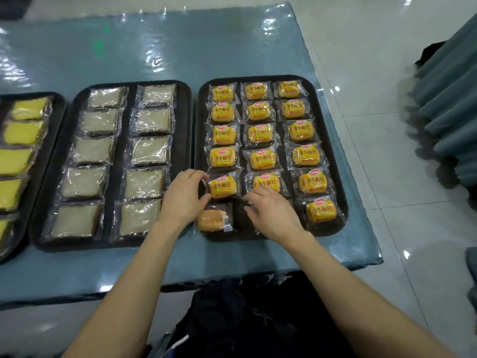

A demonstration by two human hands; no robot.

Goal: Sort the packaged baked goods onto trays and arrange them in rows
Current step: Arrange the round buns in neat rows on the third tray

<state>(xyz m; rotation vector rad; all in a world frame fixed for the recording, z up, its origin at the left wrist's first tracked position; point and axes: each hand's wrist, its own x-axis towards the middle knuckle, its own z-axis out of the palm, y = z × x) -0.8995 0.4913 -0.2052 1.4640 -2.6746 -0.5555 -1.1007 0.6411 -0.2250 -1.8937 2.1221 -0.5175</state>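
Observation:
The right black tray [338, 161] holds several small yellow-labelled bread packets in three columns. My left hand [184, 198] pinches the left edge of the wrapper of the fifth packet in the left column [222, 186]. My right hand [271, 214] has curled fingers pinching that wrapper's right edge, near the neighbouring packet [267, 182]. Below lies a packet flipped label-down [213, 220], showing plain brown bread. The middle tray [121, 161] carries pale cake slices in two columns. The left tray [55, 130] holds yellow cake slices.
All three trays sit on a table under a shiny blue plastic cover [180, 52]. The table's right edge borders a white tiled floor [387, 151]. Blue draped fabric [449, 120] hangs at the far right. Dark cloth [258, 319] lies below the front edge.

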